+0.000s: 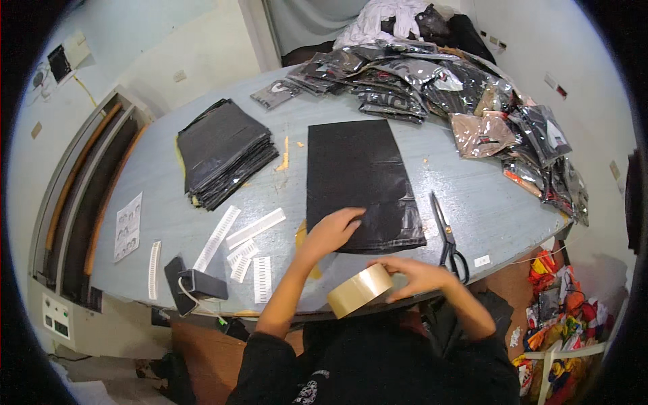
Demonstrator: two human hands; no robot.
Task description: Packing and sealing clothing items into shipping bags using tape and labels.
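A black plastic mailer bag lies flat on the grey table in front of me. My left hand rests on the bag's near left corner, fingers spread and pressing it down. My right hand holds a roll of tan packing tape above the table's near edge, just below the bag.
A stack of black bags sits at the left. Black-handled scissors lie right of the bag. White label strips and a small black device are near the front left. Several packaged garments pile at the back and right.
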